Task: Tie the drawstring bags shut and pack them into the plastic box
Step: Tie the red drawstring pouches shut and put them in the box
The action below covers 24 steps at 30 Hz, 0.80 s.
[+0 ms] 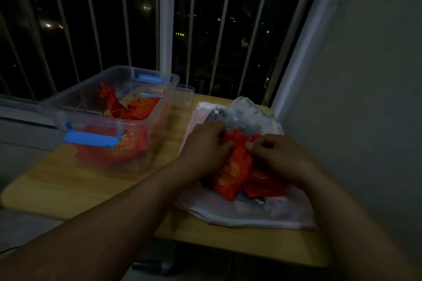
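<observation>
Red drawstring bag (230, 166), its gold emblem too blurred to read, lies on pale plastic sheets (251, 212) at the right of the table (68, 185). Your left hand (205, 143) and right hand (274, 153) pinch its gathered neck with curled fingers. Other red bags (127, 107) sit in the clear plastic box (80, 85).

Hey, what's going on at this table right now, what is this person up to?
A person is working on a red drawstring bag with gold embroidery, both hands at its gathered neck: the left hand grips one side, the right hand pinches the other. The bag lies on pale sheets on the wooden table, with a second red bag beside it. To the left, the clear plastic box with blue latches already holds several red bags.
</observation>
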### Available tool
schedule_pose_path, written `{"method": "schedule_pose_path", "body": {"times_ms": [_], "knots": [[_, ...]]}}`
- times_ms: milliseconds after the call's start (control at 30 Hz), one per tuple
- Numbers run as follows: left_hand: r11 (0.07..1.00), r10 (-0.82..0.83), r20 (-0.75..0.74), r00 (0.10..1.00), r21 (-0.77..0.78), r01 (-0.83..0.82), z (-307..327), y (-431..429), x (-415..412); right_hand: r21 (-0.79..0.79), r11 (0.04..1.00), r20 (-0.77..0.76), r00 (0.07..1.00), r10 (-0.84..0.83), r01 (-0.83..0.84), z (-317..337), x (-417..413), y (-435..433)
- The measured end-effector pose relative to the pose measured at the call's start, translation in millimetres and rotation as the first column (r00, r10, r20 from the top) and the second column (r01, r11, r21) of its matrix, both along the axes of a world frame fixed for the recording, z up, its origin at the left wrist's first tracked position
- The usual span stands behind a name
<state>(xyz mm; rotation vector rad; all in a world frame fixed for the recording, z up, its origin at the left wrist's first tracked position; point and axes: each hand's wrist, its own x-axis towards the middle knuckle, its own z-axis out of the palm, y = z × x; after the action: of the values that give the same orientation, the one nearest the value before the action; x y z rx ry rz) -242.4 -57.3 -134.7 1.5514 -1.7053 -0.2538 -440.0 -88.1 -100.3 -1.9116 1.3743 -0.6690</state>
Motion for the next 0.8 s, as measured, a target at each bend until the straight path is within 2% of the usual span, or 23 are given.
{"method": "schedule_pose_path", "body": {"times_ms": [100, 167, 233, 300, 367, 433, 567, 767, 800], "knots": [[0.997, -0.064, -0.24, 0.969, 0.02, 0.071, 14, 7, -1, 0.003, 1.0, 0.102, 0.994, 0.027, -0.027, 0, 2, 1], [0.991, -0.07, -0.445, 0.893, 0.072, 0.114, 23, 12, -4, 0.009, 1.0, 0.224, 0.974, 0.019, -0.021, 1, 4, 0], [0.983, -0.024, -0.581, 0.813, 0.132, 0.124, 28, 16, -6, 0.056, 0.997, 0.381, 0.924, 0.028, -0.054, 4, 6, 0], [0.957, -0.024, -0.723, 0.69, 0.184, 0.226, 29, 19, -6, 0.082, 0.99, 0.482, 0.874, 0.058, -0.111, 5, 8, 1], [0.91, -0.004, -0.852, 0.523, 0.213, 0.355, 31, 22, -7, 0.084, 0.985, 0.508, 0.857, 0.088, -0.151, 4, 9, 3], [0.901, 0.054, -0.913, 0.404, 0.219, 0.375, 31, 22, -7, 0.093, 0.978, 0.513, 0.851, 0.113, -0.186, 3, 10, 4], [0.948, 0.069, -0.919, 0.389, 0.183, 0.262, 26, 19, -8, 0.093, 0.979, 0.497, 0.86, 0.114, -0.183, 2, 10, 5], [0.969, 0.053, -0.905, 0.423, 0.149, 0.196, 26, 18, -3, 0.054, 0.99, 0.434, 0.896, 0.092, -0.127, -2, 6, -1], [0.971, 0.056, -0.888, 0.457, 0.156, 0.184, 26, 18, -2, 0.047, 0.991, 0.422, 0.902, 0.091, -0.122, -1, 6, -2]]}}
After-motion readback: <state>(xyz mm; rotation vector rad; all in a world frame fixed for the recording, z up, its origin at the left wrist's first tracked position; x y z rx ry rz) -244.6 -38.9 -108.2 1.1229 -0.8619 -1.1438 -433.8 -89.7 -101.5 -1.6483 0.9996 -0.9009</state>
